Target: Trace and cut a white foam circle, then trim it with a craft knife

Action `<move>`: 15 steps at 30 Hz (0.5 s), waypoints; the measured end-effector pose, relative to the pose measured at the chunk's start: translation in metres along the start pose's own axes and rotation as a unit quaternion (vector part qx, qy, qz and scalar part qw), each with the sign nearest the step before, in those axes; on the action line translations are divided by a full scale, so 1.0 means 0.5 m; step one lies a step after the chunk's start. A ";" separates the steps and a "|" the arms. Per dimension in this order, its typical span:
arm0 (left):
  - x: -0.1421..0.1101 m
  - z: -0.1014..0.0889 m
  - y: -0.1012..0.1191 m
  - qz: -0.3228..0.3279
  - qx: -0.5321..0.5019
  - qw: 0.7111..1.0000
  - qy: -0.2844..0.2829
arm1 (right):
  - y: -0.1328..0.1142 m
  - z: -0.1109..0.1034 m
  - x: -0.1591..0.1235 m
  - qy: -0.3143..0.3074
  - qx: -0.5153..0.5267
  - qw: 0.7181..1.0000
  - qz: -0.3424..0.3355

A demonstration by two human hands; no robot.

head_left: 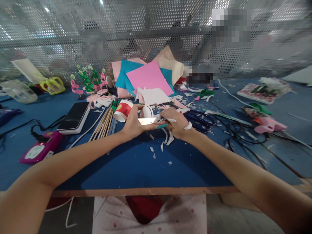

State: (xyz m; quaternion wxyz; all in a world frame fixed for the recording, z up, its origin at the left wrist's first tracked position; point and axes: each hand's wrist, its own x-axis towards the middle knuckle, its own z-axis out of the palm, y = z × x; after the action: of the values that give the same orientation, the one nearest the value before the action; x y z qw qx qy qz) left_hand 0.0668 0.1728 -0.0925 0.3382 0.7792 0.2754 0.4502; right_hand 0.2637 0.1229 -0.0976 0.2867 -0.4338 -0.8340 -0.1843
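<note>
My left hand (134, 125) is closed around a white piece with a bright flat face (147, 121). Just behind that piece shows a rounded white thing with a dark line (146, 112); whether the two are joined I cannot tell. My right hand (175, 123) is close beside it with fingers bent together; what they grip is mostly hidden. A slim teal thing (161, 126) sticks out at the right fingers. A white scrap (188, 126) clings to my right wrist. Left of my left hand, a red and white paper cup (123, 110) lies tilted.
Coloured sheets (149, 78) are stacked behind my hands. Wooden sticks (101, 125), a black-topped device (74, 117) and a magenta box (41, 148) are on the left. Dark-handled scissors (201, 119), cables (240, 136) and paper scraps lie right. Small paper plants (87, 79) stand at the back.
</note>
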 end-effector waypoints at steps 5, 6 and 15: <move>-0.004 -0.002 0.009 -0.017 -0.013 1.000 -0.020 | -0.005 0.001 0.000 0.001 0.015 1.000 0.004; -0.004 -0.002 0.010 -0.016 -0.014 0.999 -0.024 | -0.007 0.000 0.000 0.001 0.015 1.000 0.002; -0.003 0.000 0.010 0.007 -0.021 1.000 -0.017 | -0.006 0.002 0.001 0.022 0.004 1.000 -0.009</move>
State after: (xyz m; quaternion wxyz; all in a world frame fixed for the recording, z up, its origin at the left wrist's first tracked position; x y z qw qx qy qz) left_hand 0.0666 0.1689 -0.0893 0.3562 0.7815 0.2546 0.4445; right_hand 0.2606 0.1223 -0.0982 0.3048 -0.4207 -0.8324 -0.1929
